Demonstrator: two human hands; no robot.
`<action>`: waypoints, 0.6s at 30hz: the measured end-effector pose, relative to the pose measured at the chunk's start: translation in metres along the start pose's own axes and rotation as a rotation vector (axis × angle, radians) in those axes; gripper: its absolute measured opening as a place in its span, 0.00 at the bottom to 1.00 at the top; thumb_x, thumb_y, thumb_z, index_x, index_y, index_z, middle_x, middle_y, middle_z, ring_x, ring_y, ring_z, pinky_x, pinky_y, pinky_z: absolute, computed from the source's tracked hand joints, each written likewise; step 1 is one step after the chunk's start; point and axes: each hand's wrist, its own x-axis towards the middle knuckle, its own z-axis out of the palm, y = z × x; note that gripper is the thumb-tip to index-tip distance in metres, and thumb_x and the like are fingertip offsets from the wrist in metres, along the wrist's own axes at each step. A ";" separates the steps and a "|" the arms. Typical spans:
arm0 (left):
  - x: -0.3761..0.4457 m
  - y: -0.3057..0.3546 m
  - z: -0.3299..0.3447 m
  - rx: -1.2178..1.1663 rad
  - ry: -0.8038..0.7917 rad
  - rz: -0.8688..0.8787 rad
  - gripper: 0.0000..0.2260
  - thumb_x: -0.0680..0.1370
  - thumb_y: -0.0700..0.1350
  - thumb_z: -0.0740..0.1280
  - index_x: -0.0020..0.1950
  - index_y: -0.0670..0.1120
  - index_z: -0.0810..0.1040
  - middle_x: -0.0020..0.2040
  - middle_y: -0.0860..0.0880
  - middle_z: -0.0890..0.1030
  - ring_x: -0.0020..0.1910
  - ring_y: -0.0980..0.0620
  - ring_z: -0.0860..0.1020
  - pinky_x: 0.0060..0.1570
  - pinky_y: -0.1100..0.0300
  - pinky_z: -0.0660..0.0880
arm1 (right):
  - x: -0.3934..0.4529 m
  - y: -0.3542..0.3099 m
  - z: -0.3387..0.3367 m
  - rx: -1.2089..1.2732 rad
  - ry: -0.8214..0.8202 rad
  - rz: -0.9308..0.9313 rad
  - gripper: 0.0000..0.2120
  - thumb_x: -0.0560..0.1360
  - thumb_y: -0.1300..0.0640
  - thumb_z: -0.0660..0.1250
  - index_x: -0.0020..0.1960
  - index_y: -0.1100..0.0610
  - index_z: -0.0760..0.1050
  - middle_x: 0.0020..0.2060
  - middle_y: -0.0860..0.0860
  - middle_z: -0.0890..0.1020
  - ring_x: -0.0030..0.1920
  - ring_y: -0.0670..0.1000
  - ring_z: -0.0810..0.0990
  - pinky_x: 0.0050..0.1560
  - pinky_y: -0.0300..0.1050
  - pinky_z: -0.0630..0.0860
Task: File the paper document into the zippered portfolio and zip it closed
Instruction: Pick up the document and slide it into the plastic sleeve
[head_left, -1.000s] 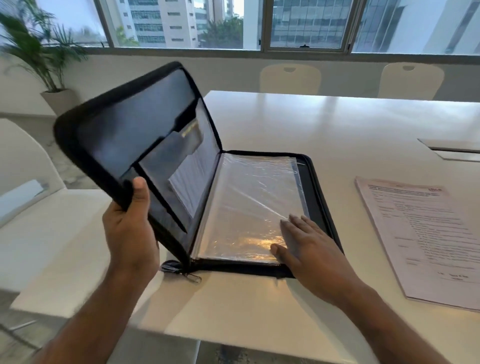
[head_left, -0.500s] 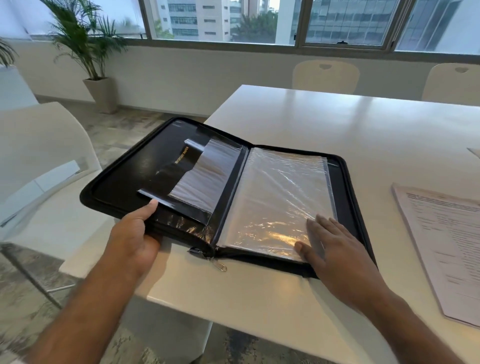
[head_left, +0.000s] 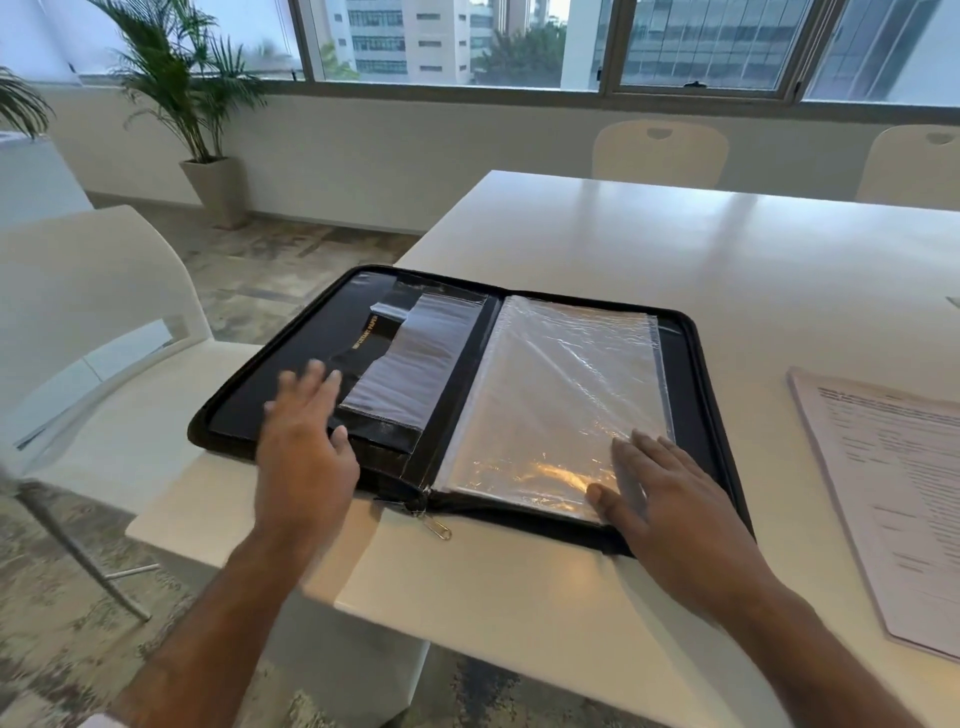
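Head view: both hands, left (head_left: 304, 441) and right (head_left: 670, 499), lie flat-fingered on the unzipped portfolio (head_left: 291, 374).

- One zippered portfolio (head_left: 332, 332), black, lying open flat on the table (head_left: 675, 249).
- One stack of clear plastic sleeves (head_left: 561, 384) on its right half (how many sleeves cannot be told).
- One clear pocket (head_left: 415, 364) on the left half.
- One zipper pull (head_left: 436, 527) at the near end of the spine.
- One paper document (head_left: 893, 483) on the table, well apart from the portfolio.
- Two hands: left hand (head_left: 304, 447) blurred over the left half, right hand (head_left: 670, 499) flat on the sleeves.
- One table.
- Three chairs: one (head_left: 88, 322) at left, two (head_left: 660, 150) (head_left: 914, 161) on the far side.
- Two potted plants (head_left: 182, 93) (head_left: 18, 104) (the second only partly in view).
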 end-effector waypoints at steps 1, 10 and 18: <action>0.001 0.000 0.001 -0.023 -0.103 0.033 0.25 0.78 0.32 0.62 0.75 0.44 0.67 0.78 0.46 0.65 0.79 0.47 0.57 0.77 0.51 0.50 | 0.000 0.000 0.000 -0.001 0.000 0.001 0.33 0.77 0.35 0.54 0.78 0.49 0.54 0.78 0.46 0.55 0.77 0.45 0.48 0.74 0.40 0.44; 0.028 0.010 -0.021 0.190 -0.612 0.089 0.22 0.83 0.39 0.56 0.77 0.50 0.65 0.80 0.54 0.59 0.79 0.53 0.57 0.76 0.53 0.56 | -0.001 0.003 -0.001 -0.029 0.012 -0.024 0.32 0.79 0.37 0.54 0.78 0.49 0.54 0.78 0.47 0.54 0.78 0.47 0.48 0.73 0.40 0.44; 0.017 0.080 -0.007 -0.069 -0.661 0.258 0.24 0.82 0.46 0.62 0.78 0.49 0.61 0.79 0.55 0.60 0.78 0.56 0.56 0.73 0.59 0.53 | -0.006 0.012 -0.012 0.205 0.087 -0.039 0.28 0.79 0.43 0.61 0.76 0.47 0.59 0.75 0.42 0.63 0.74 0.42 0.58 0.73 0.39 0.55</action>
